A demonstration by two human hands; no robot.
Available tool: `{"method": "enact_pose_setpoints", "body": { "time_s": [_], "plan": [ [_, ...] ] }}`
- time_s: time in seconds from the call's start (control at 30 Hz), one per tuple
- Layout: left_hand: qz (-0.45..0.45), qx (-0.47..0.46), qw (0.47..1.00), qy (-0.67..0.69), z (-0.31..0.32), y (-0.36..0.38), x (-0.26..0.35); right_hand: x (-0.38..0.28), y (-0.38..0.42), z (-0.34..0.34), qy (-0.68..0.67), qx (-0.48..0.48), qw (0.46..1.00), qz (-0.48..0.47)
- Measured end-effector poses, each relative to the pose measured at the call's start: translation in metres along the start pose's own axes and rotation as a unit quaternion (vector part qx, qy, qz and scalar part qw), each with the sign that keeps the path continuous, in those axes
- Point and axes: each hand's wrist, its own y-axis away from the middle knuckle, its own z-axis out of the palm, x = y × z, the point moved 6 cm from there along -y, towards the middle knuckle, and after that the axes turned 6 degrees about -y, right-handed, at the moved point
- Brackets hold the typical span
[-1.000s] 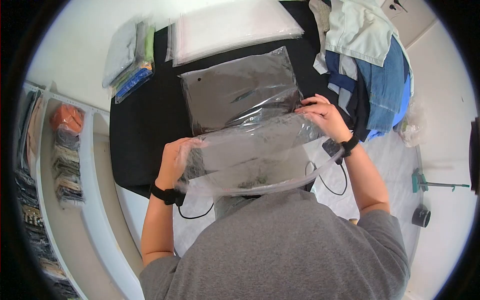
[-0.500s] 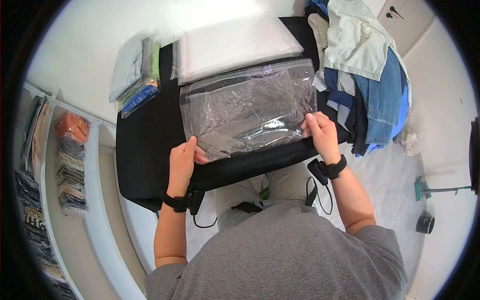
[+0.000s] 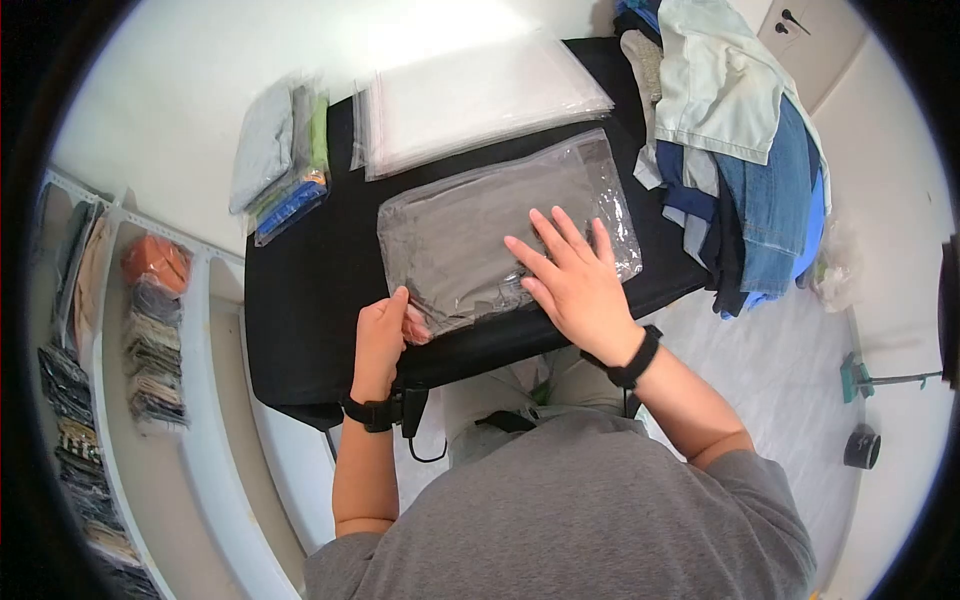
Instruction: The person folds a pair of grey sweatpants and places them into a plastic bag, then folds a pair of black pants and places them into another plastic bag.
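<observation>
A clear plastic bag point(image 3: 455, 235) lies flat on the black-covered table, close to its front edge. My left hand point(image 3: 385, 330) pinches the bag's near left corner between thumb and fingers. Spread out over the near right part of the bag, my right hand point(image 3: 575, 275) rests with its fingers apart and holds nothing. Just behind the bag is a stack of clear plastic bags point(image 3: 480, 100).
Bagged folded clothes point(image 3: 285, 155) are piled at the table's back left. A heap of garments point(image 3: 730, 150), some denim, hangs over the right side. Shelves point(image 3: 205, 350) with packed clothes stand at the left. The black tablecloth point(image 3: 300, 320) drops over the front edge.
My right hand has let go of the near right corner and moved left onto the bag, fingers spread. The bag has settled flatter on the table. My left hand keeps its pinch.
</observation>
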Motion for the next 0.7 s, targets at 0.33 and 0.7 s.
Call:
{"method": "enact_pose_setpoints", "body": {
  "time_s": [0.33,0.7],
  "plan": [
    [0.476,0.004,0.788,-0.389,0.047,0.046,0.113,0.017,-0.015,0.016,0.056,-0.025,0.998,-0.010],
    [0.419,-0.113,0.675,-0.597,0.064,-0.027,0.069,0.055,-0.027,0.025,0.069,-0.132,0.986,-0.074]
  ]
}}
